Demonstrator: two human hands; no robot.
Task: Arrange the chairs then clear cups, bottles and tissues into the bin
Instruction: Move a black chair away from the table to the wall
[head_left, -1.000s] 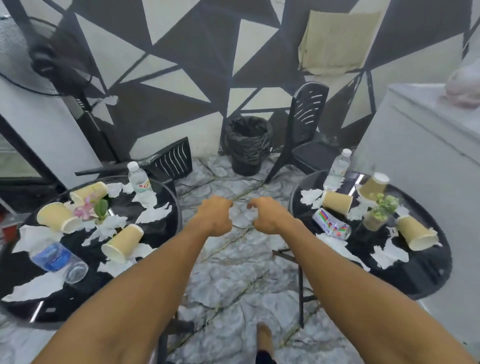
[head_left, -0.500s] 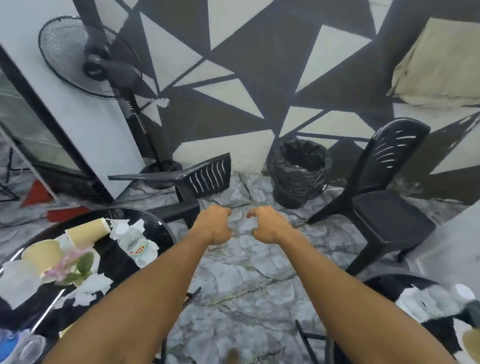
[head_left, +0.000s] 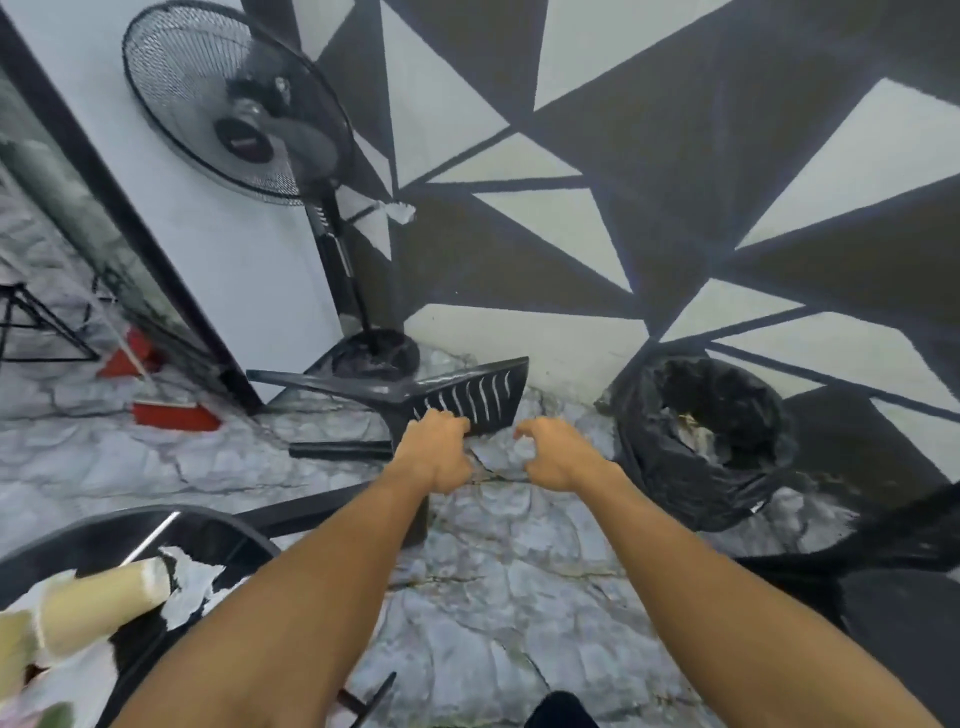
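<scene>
A black plastic chair (head_left: 467, 395) lies tipped over on the marble floor, its slatted backrest facing me. My left hand (head_left: 434, 452) is curled in a fist at the backrest's lower edge; whether it touches the chair I cannot tell. To the right of the backrest, my right hand (head_left: 558, 452) hovers over the floor with loosely bent fingers, holding nothing. A bin (head_left: 711, 431) lined with a black bag stands against the wall at the right. At the lower left, a tan paper cup (head_left: 104, 608) and torn tissues (head_left: 189, 587) lie on a round black table (head_left: 78, 540).
A standing fan (head_left: 244, 119) is behind the fallen chair at the wall. A red broom head (head_left: 174, 415) lies on the floor at the left. A second black chair (head_left: 893, 587) is blurred at the right edge.
I have stepped forward and turned left. The fallen chair and bin are much closer, and the right table has left view. My right hand's fingers have loosened from a fist.
</scene>
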